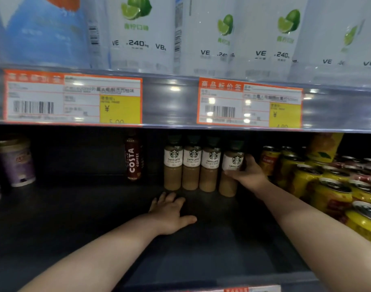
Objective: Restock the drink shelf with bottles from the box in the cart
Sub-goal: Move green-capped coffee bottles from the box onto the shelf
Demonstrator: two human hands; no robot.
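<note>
This is a shop, at a retail drinks aisle. Orange-and-yellow price tags (73, 99) with barcodes and a yen sign sit in a clear strip along the upper shelf edge (172, 102). Identical goods stand in rows: lime-labelled bottles (142, 32) above, caffe latte bottles (191, 165) at the far middle, yellow cans (327, 192) on the right.

- Four latte bottles (201, 167) are standing in a row at the back of the lower shelf (75, 228).
- A Costa bottle (133, 159) is standing left of them, apart.
- Cans (327, 186) are crowding the right side.
- Cups (16, 163) are sitting far left.
- The right hand (246, 172) is wrapping the rightmost bottle; the left hand (172, 213) is resting flat before the row.
</note>
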